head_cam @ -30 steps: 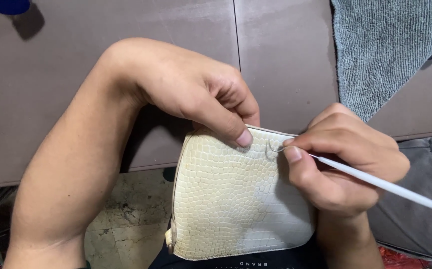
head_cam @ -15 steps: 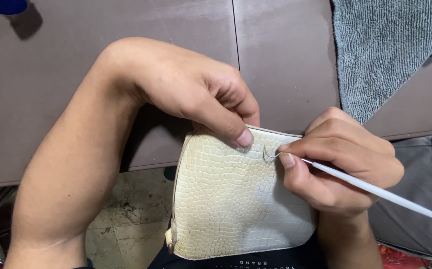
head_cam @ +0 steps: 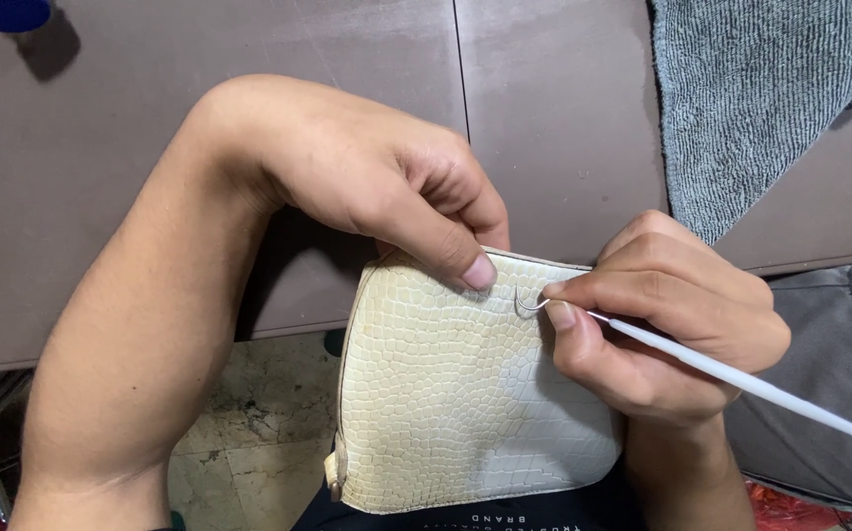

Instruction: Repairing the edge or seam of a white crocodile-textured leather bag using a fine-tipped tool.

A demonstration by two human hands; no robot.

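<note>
Brown tabletop (head_cam: 150,147) lies behind; held at its near edge, the cream scale-embossed pouch (head_cam: 445,403) looks light, pliant and grippy, best held by its top rim, where the left hand (head_cam: 377,187) clamps it; the right hand (head_cam: 662,324) pinches a slender hooked tool (head_cam: 721,369).

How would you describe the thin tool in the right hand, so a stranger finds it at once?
Start at the cream, scale-textured pouch in the middle, pinned at its upper edge by the left hand. At its right side, the right hand pinches a slim white-handled tool. Only this one ends in a small metal hook at the pouch's edge.
</note>
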